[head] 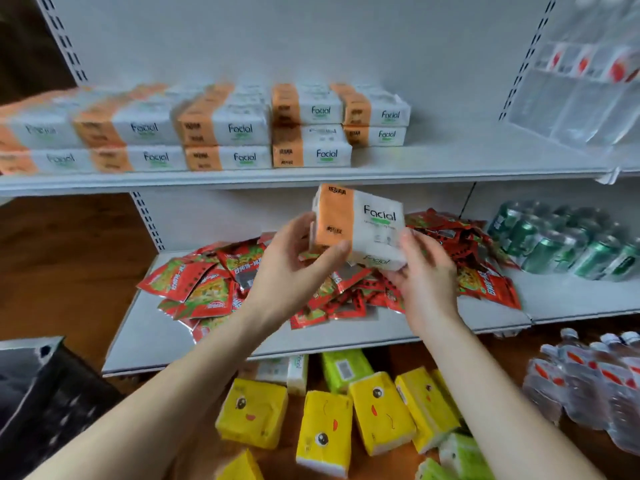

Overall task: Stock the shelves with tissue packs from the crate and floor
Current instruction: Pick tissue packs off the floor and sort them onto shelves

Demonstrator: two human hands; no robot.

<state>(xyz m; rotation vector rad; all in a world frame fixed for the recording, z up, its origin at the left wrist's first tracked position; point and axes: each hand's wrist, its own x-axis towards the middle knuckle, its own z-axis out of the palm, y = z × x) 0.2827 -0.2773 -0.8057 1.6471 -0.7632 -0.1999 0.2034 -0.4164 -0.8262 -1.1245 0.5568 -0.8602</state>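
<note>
The tissue pack [360,223] is held in 2 hands just under the front edge of the upper shelf [467,157], above the red snack packets [194,282]. The left hand [294,268] curls round its orange end. The right hand [426,271] pinches the white end's lower corner. The pack's long axis runs left to right, a little tilted, with the printed face toward the camera. Bare shelf lies up and to the right, past the stacked packs [375,123], and the right hand is nearer to it.
</note>
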